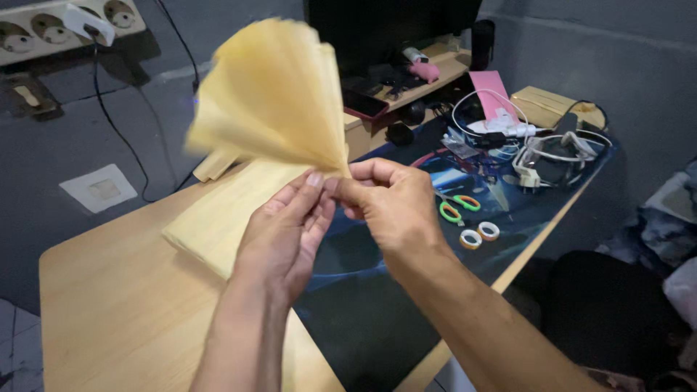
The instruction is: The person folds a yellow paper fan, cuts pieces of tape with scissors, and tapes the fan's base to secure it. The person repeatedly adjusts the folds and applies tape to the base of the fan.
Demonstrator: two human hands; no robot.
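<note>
- Both hands met above the middle of the light wooden surface (109, 290), pinching one corner of a fanned sheaf of thin pale-yellow paper sheets (272, 94).
- The left hand (287, 236) had its fingers closed on that corner from below; the right hand (388, 203) clamped it from the side, thumb and fingers shut tight.
- The fan stood upright, blurred at its left edge.
- Below lay a flat stack of matching yellow sheets (218, 214).
- Green-handled scissors (457, 207) and two small tape rolls (479, 234) sat on the dark desk mat (363, 305) towards the right edge.
</note>
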